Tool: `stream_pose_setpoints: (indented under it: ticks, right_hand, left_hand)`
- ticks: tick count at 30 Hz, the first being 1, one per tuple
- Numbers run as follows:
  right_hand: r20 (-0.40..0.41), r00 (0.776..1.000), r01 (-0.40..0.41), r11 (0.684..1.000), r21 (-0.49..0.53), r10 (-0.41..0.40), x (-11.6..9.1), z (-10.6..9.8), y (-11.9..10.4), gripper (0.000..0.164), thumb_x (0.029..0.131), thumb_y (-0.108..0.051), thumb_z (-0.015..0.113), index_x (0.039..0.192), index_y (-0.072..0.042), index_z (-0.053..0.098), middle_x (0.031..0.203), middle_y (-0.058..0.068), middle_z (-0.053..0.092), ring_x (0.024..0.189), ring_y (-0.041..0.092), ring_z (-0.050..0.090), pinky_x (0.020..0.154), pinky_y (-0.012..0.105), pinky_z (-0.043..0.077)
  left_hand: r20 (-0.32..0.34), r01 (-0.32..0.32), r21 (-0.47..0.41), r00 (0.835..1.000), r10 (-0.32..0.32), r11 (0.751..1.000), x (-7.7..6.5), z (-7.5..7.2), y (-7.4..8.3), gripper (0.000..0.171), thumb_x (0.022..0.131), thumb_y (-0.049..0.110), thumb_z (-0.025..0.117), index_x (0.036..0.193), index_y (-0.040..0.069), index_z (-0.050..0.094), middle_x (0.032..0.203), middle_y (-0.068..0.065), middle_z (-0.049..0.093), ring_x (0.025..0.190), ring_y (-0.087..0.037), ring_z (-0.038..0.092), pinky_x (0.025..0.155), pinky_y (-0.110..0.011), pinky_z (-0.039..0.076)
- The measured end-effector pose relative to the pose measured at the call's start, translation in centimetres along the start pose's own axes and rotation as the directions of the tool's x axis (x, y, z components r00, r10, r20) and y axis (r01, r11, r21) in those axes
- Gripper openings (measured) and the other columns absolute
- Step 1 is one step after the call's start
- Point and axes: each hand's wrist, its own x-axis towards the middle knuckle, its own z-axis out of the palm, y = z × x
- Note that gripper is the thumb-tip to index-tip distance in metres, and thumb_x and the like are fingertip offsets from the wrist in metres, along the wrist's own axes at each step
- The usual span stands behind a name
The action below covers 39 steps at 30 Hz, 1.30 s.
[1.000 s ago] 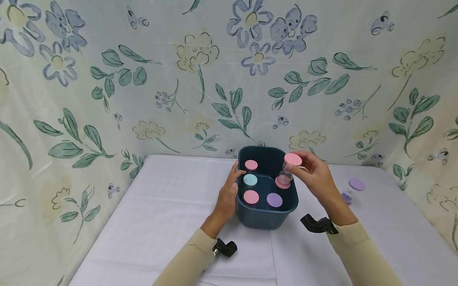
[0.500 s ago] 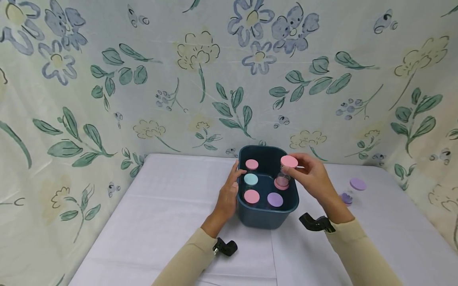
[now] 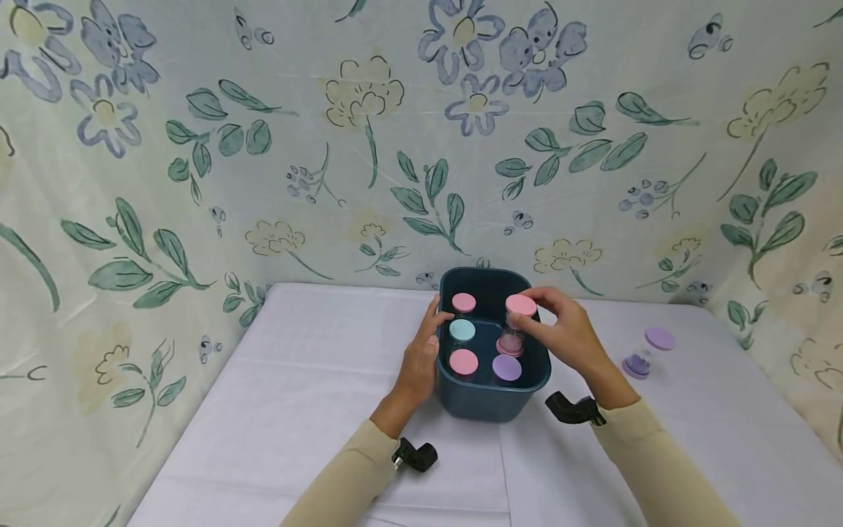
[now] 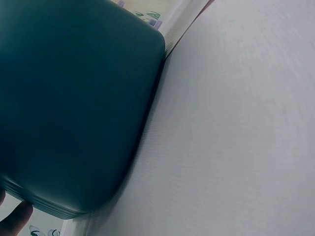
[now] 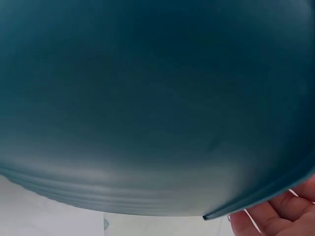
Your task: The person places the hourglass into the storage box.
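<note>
A dark teal plastic bin stands on the table. My left hand holds its left rim, one finger reaching over the edge; its fingertips also show in the left wrist view. My right hand pinches a small clear jar with a pink lid and pink base, inside the bin's right side. The bin also contains two pink-lidded jars, one with a light blue lid and one with a purple lid. In the right wrist view the bin wall hides the held jar.
Right of the bin, a clear jar with a purple lid and purple base stands on the white-covered table. A floral cloth hangs behind the table and along its sides.
My right hand has moved left and slightly down, taking the pink-lidded jar further into the bin, behind the purple-lidded one. My left hand stays on the rim.
</note>
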Motion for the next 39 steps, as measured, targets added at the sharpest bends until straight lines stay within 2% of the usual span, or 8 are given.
stream_pose_setpoints:
  ticks: [7, 15, 24, 39]
  right_hand:
    - [-0.004, 1.000, 0.019, 0.999, -0.040, -0.019, 0.0, 0.9, 0.4, 0.050, 0.084, -0.036, 0.074, 0.120, -0.006, 0.058, 0.120, 0.013, 0.060, 0.119, 0.032, 0.051, 0.101, 0.058, 0.039]
    - [0.017, 1.000, 0.028, 0.996, -0.082, -0.027, 0.1, 1.6, 0.7, 0.052, 0.083, -0.036, 0.074, 0.121, -0.005, 0.056, 0.119, 0.013, 0.060, 0.112, 0.030, 0.053, 0.100, 0.058, 0.040]
    - [0.052, 0.999, 0.020, 0.993, -0.118, -0.014, -0.1, 2.4, 0.8, 0.053, 0.083, -0.033, 0.074, 0.123, -0.004, 0.054, 0.119, 0.014, 0.058, 0.107, 0.030, 0.053, 0.094, 0.055, 0.046]
    - [0.103, 0.994, 0.037, 0.990, -0.138, -0.022, -0.3, 2.6, 0.9, 0.047, 0.081, -0.028, 0.075, 0.116, -0.002, 0.058, 0.115, 0.015, 0.058, 0.110, 0.031, 0.048, 0.095, 0.058, 0.043]
  left_hand:
    - [0.000, -0.003, -0.007, 1.000, 0.003, 1.000, -0.1, -0.1, 0.1, 0.047, 0.101, 0.029, 0.021, 0.140, 0.014, 0.043, 0.160, -0.009, 0.018, 0.146, -0.019, 0.018, 0.111, -0.052, 0.026]
    - [0.002, -0.004, -0.012, 1.000, 0.004, 1.000, 0.0, -0.1, 0.1, 0.048, 0.100, 0.026, 0.020, 0.139, 0.010, 0.044, 0.160, -0.010, 0.020, 0.146, -0.021, 0.020, 0.111, -0.053, 0.027]
    - [0.001, -0.026, 0.006, 1.000, 0.026, 1.000, 0.0, -0.1, 0.0, 0.049, 0.102, 0.032, 0.016, 0.139, 0.017, 0.043, 0.159, -0.011, 0.021, 0.145, -0.020, 0.022, 0.112, -0.051, 0.026]
    - [0.005, 0.005, 0.003, 1.000, -0.005, 1.000, 0.0, 0.0, 0.1, 0.048, 0.101, 0.031, 0.016, 0.139, 0.020, 0.043, 0.160, -0.003, 0.019, 0.145, -0.020, 0.021, 0.112, -0.051, 0.025]
